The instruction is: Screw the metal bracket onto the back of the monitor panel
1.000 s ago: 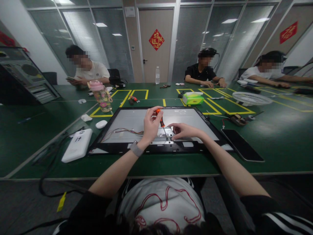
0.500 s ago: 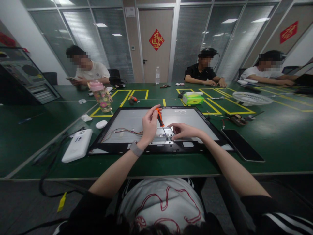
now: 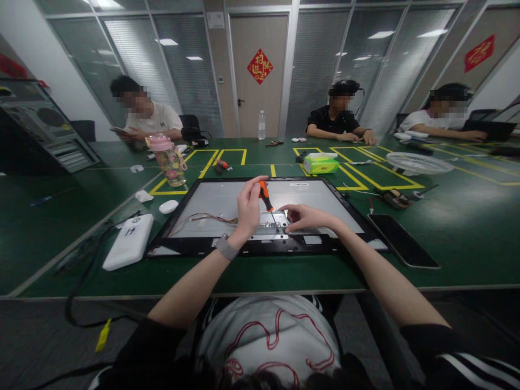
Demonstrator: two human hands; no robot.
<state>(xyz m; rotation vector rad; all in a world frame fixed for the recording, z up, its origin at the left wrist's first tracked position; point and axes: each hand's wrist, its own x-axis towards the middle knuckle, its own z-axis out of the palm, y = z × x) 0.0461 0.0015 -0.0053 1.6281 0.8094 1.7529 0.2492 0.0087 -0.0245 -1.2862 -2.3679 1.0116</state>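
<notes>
My left hand (image 3: 248,208) is closed around the orange and black handle of a screwdriver (image 3: 266,196). The shaft slants down to the right, its tip at a small metal plate (image 3: 266,223) on the back of a flat display panel (image 3: 215,196). Beside the tip is my right hand (image 3: 303,218), thumb and forefinger apart at the plate's right end; its other fingers are partly hidden. Thin coloured wires (image 3: 211,218) run left from the plate across the panel, which lies flat in its black frame.
A white power bank (image 3: 129,242), a white case (image 3: 168,206) and a pink-lidded bottle (image 3: 166,161) are left of the panel. On the right lie a black phone (image 3: 402,241) and a white fan grille (image 3: 418,162). A tissue pack (image 3: 320,163) stands behind. Three people sit across the table.
My left hand and the screwdriver handle have shifted very slightly; the tip stays at the plate. My right hand keeps its place. At far right, a person's arm and dark laptop show a little differently.
</notes>
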